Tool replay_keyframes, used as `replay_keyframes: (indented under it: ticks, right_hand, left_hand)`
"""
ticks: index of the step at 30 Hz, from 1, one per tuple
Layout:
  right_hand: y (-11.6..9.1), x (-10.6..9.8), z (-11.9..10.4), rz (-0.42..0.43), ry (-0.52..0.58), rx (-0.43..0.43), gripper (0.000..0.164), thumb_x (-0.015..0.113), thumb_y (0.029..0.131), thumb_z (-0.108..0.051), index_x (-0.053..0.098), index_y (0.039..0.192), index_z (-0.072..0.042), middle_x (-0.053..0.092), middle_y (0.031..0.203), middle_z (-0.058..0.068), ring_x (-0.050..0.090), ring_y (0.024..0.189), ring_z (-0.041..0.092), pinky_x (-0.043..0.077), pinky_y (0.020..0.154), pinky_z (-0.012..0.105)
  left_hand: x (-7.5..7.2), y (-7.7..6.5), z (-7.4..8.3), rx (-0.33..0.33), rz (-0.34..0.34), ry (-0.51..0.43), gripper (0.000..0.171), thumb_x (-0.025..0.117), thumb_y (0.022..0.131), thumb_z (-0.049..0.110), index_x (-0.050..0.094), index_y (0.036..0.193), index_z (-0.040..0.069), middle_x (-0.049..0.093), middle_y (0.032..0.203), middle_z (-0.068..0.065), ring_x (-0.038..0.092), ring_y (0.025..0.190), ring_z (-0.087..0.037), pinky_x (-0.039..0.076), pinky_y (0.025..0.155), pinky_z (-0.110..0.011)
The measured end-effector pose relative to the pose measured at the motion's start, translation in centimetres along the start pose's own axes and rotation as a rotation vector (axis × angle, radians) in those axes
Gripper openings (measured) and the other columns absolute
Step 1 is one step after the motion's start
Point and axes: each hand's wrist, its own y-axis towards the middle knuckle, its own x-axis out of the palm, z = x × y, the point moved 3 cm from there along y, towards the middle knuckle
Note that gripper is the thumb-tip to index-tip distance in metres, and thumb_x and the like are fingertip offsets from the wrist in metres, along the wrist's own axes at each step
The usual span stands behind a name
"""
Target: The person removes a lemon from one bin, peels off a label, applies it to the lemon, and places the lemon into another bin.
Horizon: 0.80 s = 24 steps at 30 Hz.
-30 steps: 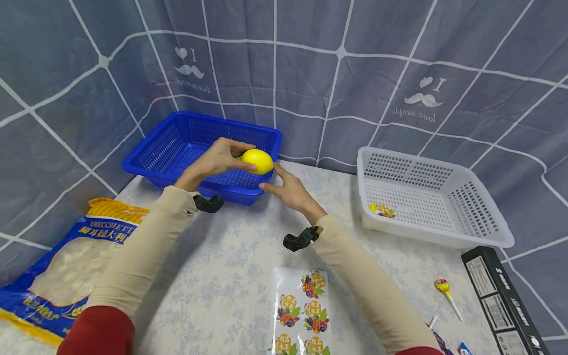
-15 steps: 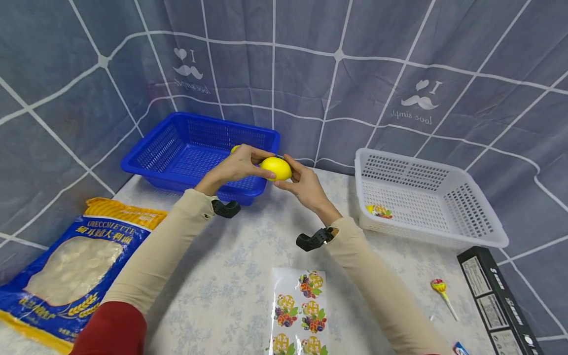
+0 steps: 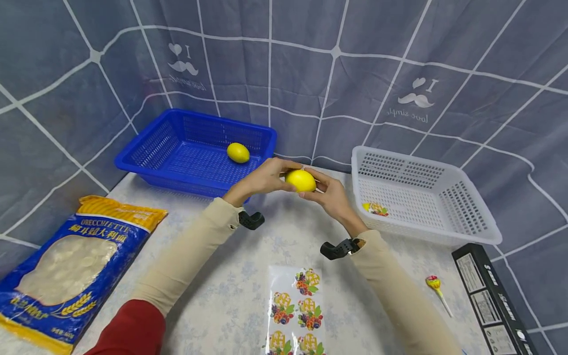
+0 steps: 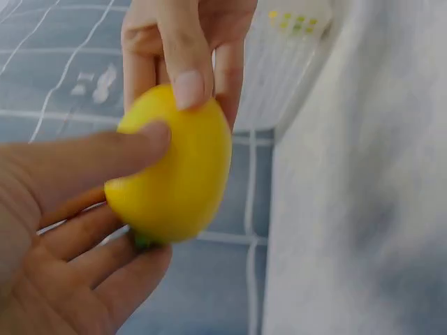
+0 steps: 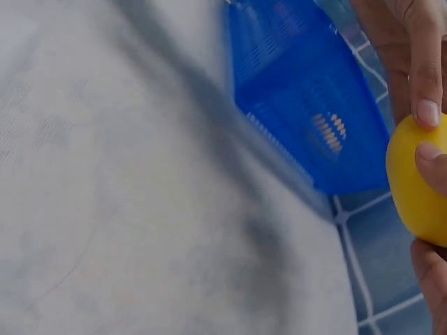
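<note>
A yellow lemon (image 3: 301, 181) is up over the table between both hands, right of the blue basket (image 3: 195, 185). My left hand (image 3: 268, 176) pinches one end, its thumb across the lemon's side in the left wrist view. The right hand (image 3: 332, 196) grips the opposite end with thumb and fingers. A small green bit shows at the lemon's lower end (image 4: 144, 241), by the left fingers. A second lemon (image 3: 238, 153) lies inside the blue basket, toward its right wall.
A white basket (image 3: 426, 229) at the right holds a small fruit-printed piece (image 3: 375, 209). A sticker sheet (image 3: 295, 308) lies at front centre. A pasta bag (image 3: 73, 266) is at the left; a lollipop (image 3: 435, 285) and a black box (image 3: 490, 298) are at the right.
Both hands have carried the lemon rightward, from over the blue basket to beside it. The right hand has come to grip it too. The second lemon in the basket has come into view.
</note>
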Motion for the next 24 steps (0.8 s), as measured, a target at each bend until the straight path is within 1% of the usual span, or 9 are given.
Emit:
replay_keyframes:
  ticks: [2,4,7,10,15,19,24]
  right_hand:
    - [-0.4,-0.2,0.7,0.007,0.007,0.005,0.065,0.074,0.086,0.000,0.047,0.145,-0.007,0.048,0.146,0.012,0.053,0.128,0.028,0.053,0.090,0.026]
    - [-0.8,-0.2,1.5,0.006,0.013,0.019,0.066,0.072,0.086,0.003,0.046,0.146,-0.004,0.046,0.147,0.014,0.051,0.130,0.029,0.052,0.092,0.026]
    - [-1.4,0.2,2.8,-0.015,0.002,0.077,0.067,0.070,0.087,0.005,0.043,0.147,-0.002,0.043,0.150,0.015,0.047,0.134,0.027,0.049,0.096,0.025]
    - [-1.9,0.6,3.7,-0.036,-0.019,0.117,0.067,0.070,0.086,0.008,0.042,0.147,0.001,0.043,0.149,0.017,0.046,0.134,0.027,0.047,0.099,0.026]
    - [-2.2,0.5,4.4,-0.039,-0.041,0.133,0.067,0.071,0.085,0.008,0.044,0.145,0.001,0.045,0.148,0.019,0.048,0.133,0.029,0.048,0.099,0.030]
    - [-2.2,0.3,4.9,-0.047,-0.080,0.159,0.068,0.073,0.084,0.005,0.043,0.146,0.001,0.044,0.148,0.019,0.047,0.133,0.029,0.047,0.100,0.029]
    - [-2.3,0.2,5.6,-0.065,-0.092,0.172,0.070,0.073,0.084,0.006,0.041,0.146,0.003,0.043,0.148,0.022,0.047,0.133,0.032,0.044,0.104,0.032]
  left_hand:
    - [1.0,0.3,0.0,0.043,0.028,0.023,0.050,0.075,0.084,-0.002,0.059,0.131,-0.004,0.062,0.130,-0.016,0.059,0.116,-0.026,0.047,0.101,-0.034]
    - [2.1,0.4,-0.4,0.057,0.043,0.057,0.048,0.075,0.082,-0.003,0.062,0.128,-0.003,0.065,0.125,-0.015,0.060,0.111,-0.026,0.047,0.098,-0.034]
    - [3.7,0.3,-1.3,0.020,0.033,0.093,0.049,0.076,0.080,-0.003,0.063,0.127,-0.002,0.066,0.123,-0.014,0.061,0.109,-0.025,0.046,0.097,-0.034]
    - [4.9,0.2,-2.3,-0.024,0.014,0.080,0.050,0.077,0.079,-0.003,0.064,0.127,-0.001,0.066,0.123,-0.013,0.061,0.112,-0.025,0.046,0.099,-0.034]
    - [5.8,0.3,-3.1,-0.031,0.017,0.023,0.049,0.078,0.076,-0.004,0.065,0.124,-0.002,0.067,0.122,-0.014,0.061,0.112,-0.027,0.047,0.100,-0.036]
    - [6.2,0.5,-3.4,-0.047,0.000,0.020,0.049,0.078,0.077,-0.004,0.066,0.124,-0.001,0.067,0.122,-0.013,0.061,0.113,-0.026,0.046,0.101,-0.036]
    - [6.8,0.6,-3.7,-0.069,-0.005,0.021,0.049,0.081,0.076,-0.001,0.066,0.123,0.000,0.067,0.122,-0.012,0.061,0.115,-0.026,0.045,0.102,-0.035]
